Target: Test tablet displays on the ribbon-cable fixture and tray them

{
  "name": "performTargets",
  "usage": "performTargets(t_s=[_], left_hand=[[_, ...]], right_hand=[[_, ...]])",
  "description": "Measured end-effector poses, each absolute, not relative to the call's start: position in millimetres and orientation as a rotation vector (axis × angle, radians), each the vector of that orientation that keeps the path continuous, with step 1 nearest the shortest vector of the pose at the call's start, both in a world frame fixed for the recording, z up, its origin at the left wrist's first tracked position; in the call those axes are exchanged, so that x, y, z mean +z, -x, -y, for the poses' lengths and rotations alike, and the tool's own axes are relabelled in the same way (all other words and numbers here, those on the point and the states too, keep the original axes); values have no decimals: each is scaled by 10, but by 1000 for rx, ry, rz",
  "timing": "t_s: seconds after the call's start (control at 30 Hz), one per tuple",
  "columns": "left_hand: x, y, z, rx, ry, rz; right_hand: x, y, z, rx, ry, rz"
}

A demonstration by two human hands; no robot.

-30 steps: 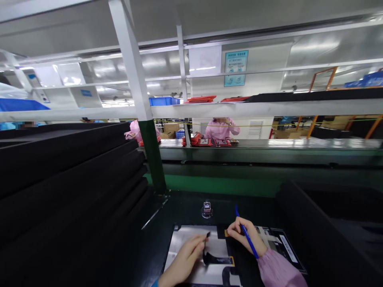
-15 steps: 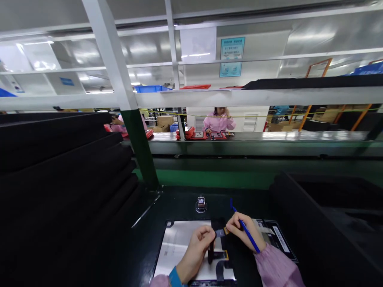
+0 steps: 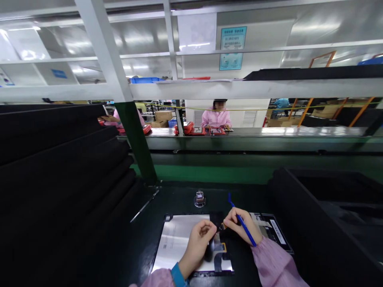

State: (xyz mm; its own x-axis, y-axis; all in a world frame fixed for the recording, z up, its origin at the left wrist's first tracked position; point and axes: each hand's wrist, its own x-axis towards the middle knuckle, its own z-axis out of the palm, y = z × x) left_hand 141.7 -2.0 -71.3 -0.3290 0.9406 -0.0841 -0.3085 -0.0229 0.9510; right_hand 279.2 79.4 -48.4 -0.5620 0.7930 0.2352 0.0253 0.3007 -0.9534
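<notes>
A silver-backed display panel (image 3: 176, 235) lies on the dark bench in front of me. Over its right side, my left hand (image 3: 197, 241) is closed in a pinch at one end of a small dark flex cable (image 3: 220, 227). The fingertips of my right hand (image 3: 243, 226) pinch the cable's gold-coloured end. A thin blue stick tool (image 3: 245, 230) with a bent tip also rests in my right hand, slanting up past the knuckles. More ribbon cable (image 3: 218, 261) lies across the panel's lower right. A second panel (image 3: 277, 231) with a white label is partly hidden behind my right hand.
Black foam trays (image 3: 60, 159) are stacked high at left; another black tray (image 3: 317, 215) stands at right. A metal roller-like holder (image 3: 200, 198) sits behind the panel, and a pen-like rod (image 3: 145, 206) lies left of it. Across the bench sits a co-worker (image 3: 217, 117) in pink.
The view has tilted and shifted slightly. Both hands stay close together at the flex cable, which has turned and now shows less between my fingers. The co-worker's raised hand has come down.
</notes>
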Motion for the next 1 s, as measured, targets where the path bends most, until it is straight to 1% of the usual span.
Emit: performTargets(t_s=[0.43, 0.77, 1.0], left_hand=[[-761, -1431, 6, 1621, -802, -1281], [-747, -1425, 14, 1731, -787, -1372], [-788, -1427, 5, 1734, -813, -1379]], right_hand=[[-519, -2771, -794, 1276, 780, 1844], [-577, -2649, -683, 1163, 817, 1779], [-584, -2659, -694, 1132, 803, 1811]])
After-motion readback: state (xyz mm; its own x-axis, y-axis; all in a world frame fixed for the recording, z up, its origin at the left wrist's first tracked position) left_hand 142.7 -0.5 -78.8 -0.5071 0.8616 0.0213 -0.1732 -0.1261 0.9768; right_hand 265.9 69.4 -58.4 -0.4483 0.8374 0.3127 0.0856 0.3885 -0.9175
